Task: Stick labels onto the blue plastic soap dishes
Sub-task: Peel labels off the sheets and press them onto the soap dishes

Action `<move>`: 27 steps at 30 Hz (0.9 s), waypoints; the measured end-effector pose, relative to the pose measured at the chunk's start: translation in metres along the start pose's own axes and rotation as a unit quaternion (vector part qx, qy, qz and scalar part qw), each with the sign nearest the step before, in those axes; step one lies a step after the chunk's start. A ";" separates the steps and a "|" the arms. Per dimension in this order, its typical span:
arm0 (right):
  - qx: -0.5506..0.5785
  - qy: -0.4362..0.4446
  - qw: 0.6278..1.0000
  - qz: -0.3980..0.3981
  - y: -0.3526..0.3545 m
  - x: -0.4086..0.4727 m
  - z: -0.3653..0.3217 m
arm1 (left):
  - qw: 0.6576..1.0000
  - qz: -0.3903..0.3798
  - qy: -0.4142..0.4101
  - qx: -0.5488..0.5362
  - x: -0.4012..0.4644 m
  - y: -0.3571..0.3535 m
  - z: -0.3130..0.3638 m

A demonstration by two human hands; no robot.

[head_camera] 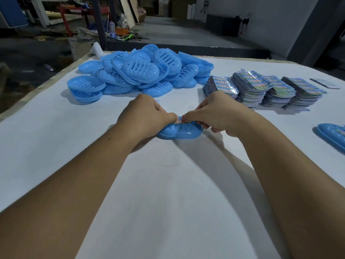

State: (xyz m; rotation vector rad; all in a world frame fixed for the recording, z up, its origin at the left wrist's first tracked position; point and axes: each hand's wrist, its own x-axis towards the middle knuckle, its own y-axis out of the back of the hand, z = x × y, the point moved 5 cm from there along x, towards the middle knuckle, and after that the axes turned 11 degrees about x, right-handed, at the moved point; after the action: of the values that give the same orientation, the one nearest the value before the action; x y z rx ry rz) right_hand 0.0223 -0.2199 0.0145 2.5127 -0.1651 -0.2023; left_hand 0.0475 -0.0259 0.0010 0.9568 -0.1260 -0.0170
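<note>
Left hand [147,116] and right hand [214,116] working together over one soap dish [179,132], thumbs nearly meeting at its middle. Both curling down onto a label [178,121], pinching and pressing it against the slotted face; only a sliver of print showing between the fingertips. Left palm also cupping the dish's left end, right fingers wrapping the far right rim. Dish resting on the white table [168,184], just in front of the body.

Judging the step in hand: smoothing the label down, not yet releasing. Cannot tell whether it is fully stuck, the fingers hiding most of it.

Moving outward. Sitting at the right edge, one finished dish [330,136], a label showing on its top; only part of it in frame, so possibly more lying out of view. Lying beyond the hands, a heap of unlabelled dishes [141,71], loosely piled and nested, no labels visible on any. Standing to the right of that heap, stacks of label sheets [261,88], several rows, tall.

Reckoning progress: barely starting. One done in sight, one in hand, the whole heap waiting, plenty of labels remaining.
</note>
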 end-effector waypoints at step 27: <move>-0.093 0.032 0.995 0.005 -0.001 -0.006 -0.006 | 0.997 0.022 -0.026 0.073 -0.007 0.002 0.005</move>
State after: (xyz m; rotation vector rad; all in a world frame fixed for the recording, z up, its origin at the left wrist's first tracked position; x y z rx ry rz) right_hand 0.0180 -0.2143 0.0193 2.3302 -0.1263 -0.1269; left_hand 0.0400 -0.0284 0.0047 1.0998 -0.1994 0.0082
